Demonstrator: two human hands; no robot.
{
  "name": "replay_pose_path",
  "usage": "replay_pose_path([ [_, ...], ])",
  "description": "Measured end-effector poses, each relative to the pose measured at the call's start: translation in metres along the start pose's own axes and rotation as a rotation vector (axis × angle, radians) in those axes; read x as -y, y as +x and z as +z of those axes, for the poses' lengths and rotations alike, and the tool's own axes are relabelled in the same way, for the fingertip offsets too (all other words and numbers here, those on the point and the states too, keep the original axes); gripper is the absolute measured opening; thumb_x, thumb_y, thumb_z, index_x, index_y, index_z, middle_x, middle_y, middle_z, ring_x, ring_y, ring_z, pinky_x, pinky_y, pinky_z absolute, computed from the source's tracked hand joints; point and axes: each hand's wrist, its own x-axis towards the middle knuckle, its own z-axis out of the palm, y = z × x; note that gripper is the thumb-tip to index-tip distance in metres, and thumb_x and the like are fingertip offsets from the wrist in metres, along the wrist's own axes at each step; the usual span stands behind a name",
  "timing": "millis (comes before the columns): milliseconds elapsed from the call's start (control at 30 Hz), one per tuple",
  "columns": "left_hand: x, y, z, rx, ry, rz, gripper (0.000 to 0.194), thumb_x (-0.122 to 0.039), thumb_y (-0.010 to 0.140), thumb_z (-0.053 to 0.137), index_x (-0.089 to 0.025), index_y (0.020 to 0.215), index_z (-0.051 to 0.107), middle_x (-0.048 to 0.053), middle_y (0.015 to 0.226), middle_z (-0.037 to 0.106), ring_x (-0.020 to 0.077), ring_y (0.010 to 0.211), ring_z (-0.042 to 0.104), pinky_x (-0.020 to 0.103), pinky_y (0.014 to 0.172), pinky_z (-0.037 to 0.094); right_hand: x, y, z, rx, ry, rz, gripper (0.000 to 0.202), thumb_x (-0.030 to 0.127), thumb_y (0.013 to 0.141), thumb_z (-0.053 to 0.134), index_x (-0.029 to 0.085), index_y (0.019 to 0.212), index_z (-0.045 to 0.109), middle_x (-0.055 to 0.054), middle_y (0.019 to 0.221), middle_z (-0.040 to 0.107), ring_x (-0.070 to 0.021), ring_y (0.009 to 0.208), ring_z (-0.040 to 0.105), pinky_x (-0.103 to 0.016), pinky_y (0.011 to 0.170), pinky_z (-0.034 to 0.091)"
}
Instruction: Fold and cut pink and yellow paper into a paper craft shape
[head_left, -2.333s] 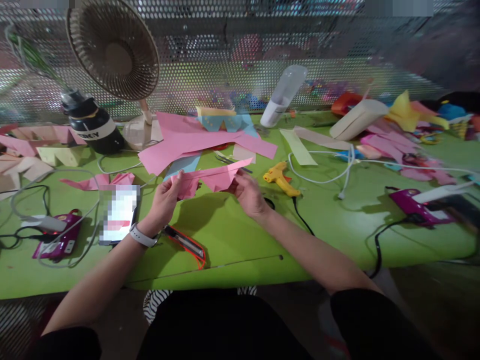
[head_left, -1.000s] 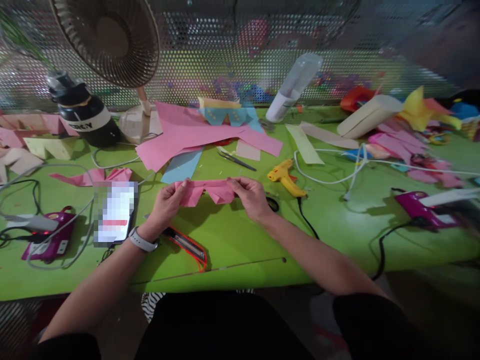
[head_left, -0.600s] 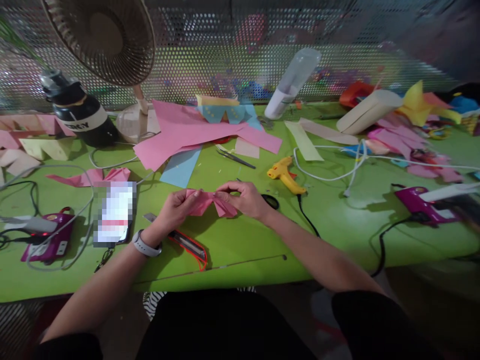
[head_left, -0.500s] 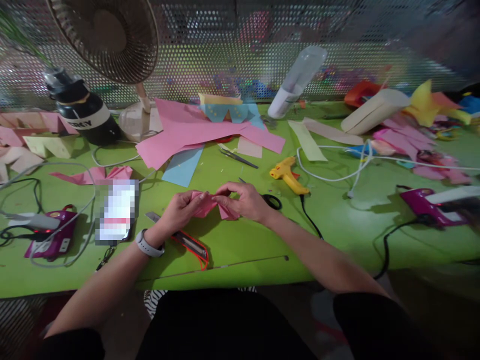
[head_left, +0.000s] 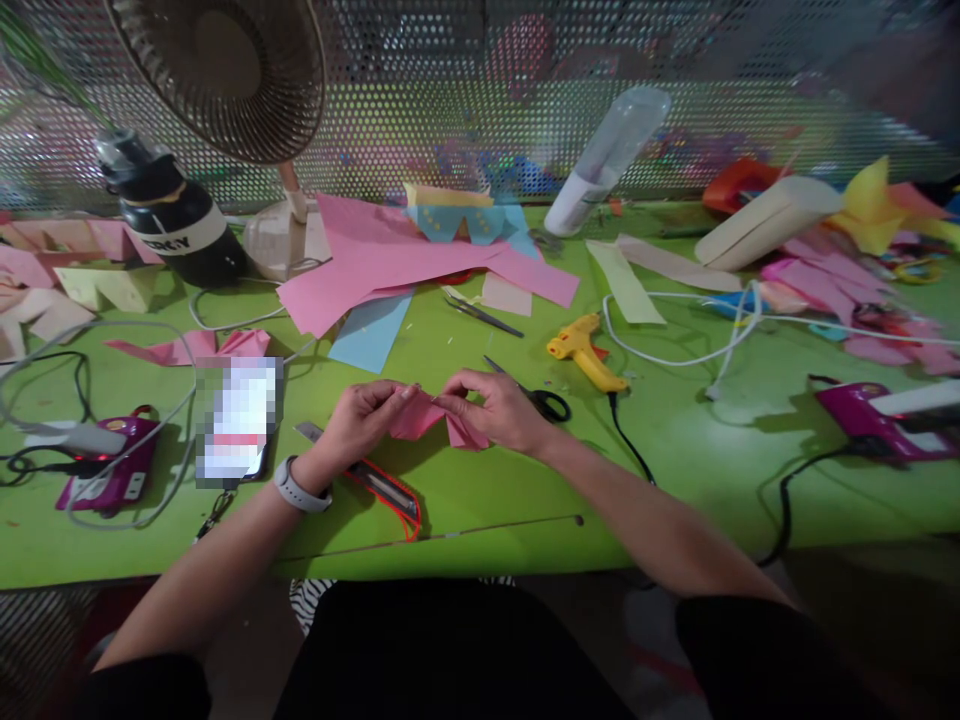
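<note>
A small folded piece of pink paper (head_left: 417, 417) is held above the green table (head_left: 495, 500) between my two hands. My left hand (head_left: 369, 415) pinches its left side, thumb along the top edge. With thumb and fingers, my right hand (head_left: 495, 408) grips the right side, where a pleated flap (head_left: 466, 433) hangs down. Scissors (head_left: 551, 403) with black handles lie partly behind my right hand. Under my left wrist rests a utility knife (head_left: 386, 492) with an orange-red outline, its blade pointing to the upper left.
A yellow glue gun (head_left: 587, 355) lies to the right, its black cord running to the front edge. Tweezers (head_left: 484, 315) and large pink sheets (head_left: 360, 265) are behind. A phone (head_left: 238, 420), a purple power strip (head_left: 112, 465), a black bottle (head_left: 180, 235) and a fan (head_left: 225, 70) stand left.
The view has shifted slightly. My right hand has moved a little to the right, and the pink paper's right flap shows more spread out. More of the scissors is visible.
</note>
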Motion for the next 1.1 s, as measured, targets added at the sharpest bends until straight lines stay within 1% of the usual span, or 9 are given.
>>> replay_pose_path([
  [133, -0.002, 0.0, -0.001, 0.015, -0.123, -0.075, 0.038, -0.048, 0.09, 0.06, -0.016, 0.071, 0.07, -0.001, 0.058, 0.056, 0.0085, 0.053, 0.044, 0.022, 0.05, 0.035, 0.001, 0.0, -0.001, 0.024, 0.017, 0.032, 0.039, 0.056, 0.09, 0.059, 0.02, 0.077, 0.066, -0.002, 0.072, 0.069, -0.0136, 0.064, 0.06, -0.026, 0.06, 0.045],
  [267, -0.006, 0.001, -0.003, 0.021, -0.205, -0.15, 0.044, -0.051, 0.087, 0.062, -0.017, 0.061, 0.065, -0.002, 0.053, 0.05, 0.0086, 0.049, 0.04, 0.022, 0.049, 0.035, 0.004, 0.0, -0.003, 0.058, 0.05, 0.078, 0.038, 0.056, 0.089, 0.06, 0.02, 0.077, 0.066, -0.002, 0.071, 0.068, -0.0138, 0.064, 0.059, -0.027, 0.06, 0.044],
  [400, -0.005, 0.003, -0.006, 0.111, -0.137, -0.13, 0.043, -0.053, 0.088, 0.061, -0.016, 0.067, 0.067, 0.0, 0.059, 0.058, 0.0102, 0.056, 0.048, 0.022, 0.054, 0.04, 0.003, 0.001, -0.004, 0.077, 0.078, 0.126, 0.036, 0.054, 0.087, 0.063, 0.02, 0.076, 0.067, -0.002, 0.071, 0.069, -0.0136, 0.065, 0.059, -0.028, 0.062, 0.045],
  [500, -0.003, 0.005, -0.008, 0.122, -0.078, -0.115, 0.041, -0.052, 0.086, 0.063, -0.015, 0.07, 0.068, -0.001, 0.059, 0.058, 0.0094, 0.054, 0.046, 0.021, 0.051, 0.036, 0.002, 0.002, -0.007, 0.088, 0.097, 0.135, 0.036, 0.055, 0.086, 0.065, 0.02, 0.078, 0.07, -0.002, 0.073, 0.071, -0.0138, 0.067, 0.061, -0.028, 0.063, 0.045],
  [667, -0.002, 0.009, -0.012, -0.013, -0.121, -0.128, 0.044, -0.054, 0.084, 0.065, -0.015, 0.063, 0.065, -0.001, 0.055, 0.055, 0.0087, 0.052, 0.042, 0.021, 0.051, 0.034, -0.004, 0.004, -0.024, 0.081, 0.226, 0.279, 0.047, 0.064, 0.083, 0.062, 0.019, 0.089, 0.074, -0.005, 0.084, 0.074, -0.0154, 0.072, 0.065, -0.028, 0.064, 0.047],
  [833, -0.002, 0.013, -0.017, -0.147, -0.192, -0.152, 0.049, -0.054, 0.083, 0.068, -0.016, 0.054, 0.058, -0.002, 0.052, 0.049, 0.0071, 0.05, 0.036, 0.021, 0.049, 0.03, -0.012, 0.005, -0.038, -0.005, 0.567, 0.426, 0.074, 0.081, 0.086, 0.035, 0.019, 0.087, 0.075, -0.008, 0.083, 0.074, -0.0167, 0.071, 0.067, -0.03, 0.067, 0.051],
  [900, -0.003, 0.013, -0.018, -0.176, -0.197, -0.161, 0.051, -0.055, 0.083, 0.069, -0.016, 0.053, 0.056, -0.003, 0.051, 0.046, 0.0068, 0.049, 0.033, 0.021, 0.047, 0.028, -0.015, 0.006, -0.039, -0.005, 0.634, 0.44, 0.068, 0.079, 0.085, 0.042, 0.019, 0.092, 0.075, -0.006, 0.083, 0.074, -0.0155, 0.07, 0.066, -0.03, 0.069, 0.051],
  [1000, -0.005, 0.013, -0.018, -0.197, -0.187, -0.145, 0.052, -0.055, 0.082, 0.069, -0.016, 0.051, 0.054, -0.003, 0.05, 0.045, 0.0071, 0.048, 0.033, 0.021, 0.047, 0.028, -0.016, 0.008, -0.035, 0.002, 0.567, 0.405, 0.048, 0.064, 0.079, 0.068, 0.02, 0.096, 0.074, -0.003, 0.085, 0.073, -0.0129, 0.071, 0.062, -0.026, 0.069, 0.049],
  [1100, -0.006, 0.013, -0.016, -0.197, -0.183, -0.127, 0.051, -0.056, 0.08, 0.07, -0.017, 0.051, 0.054, -0.003, 0.05, 0.046, 0.0075, 0.048, 0.034, 0.021, 0.046, 0.03, -0.019, 0.01, -0.029, -0.034, 0.445, 0.376, 0.041, 0.059, 0.077, 0.072, 0.019, 0.086, 0.072, -0.001, 0.074, 0.067, -0.0108, 0.063, 0.054, -0.025, 0.059, 0.043],
])
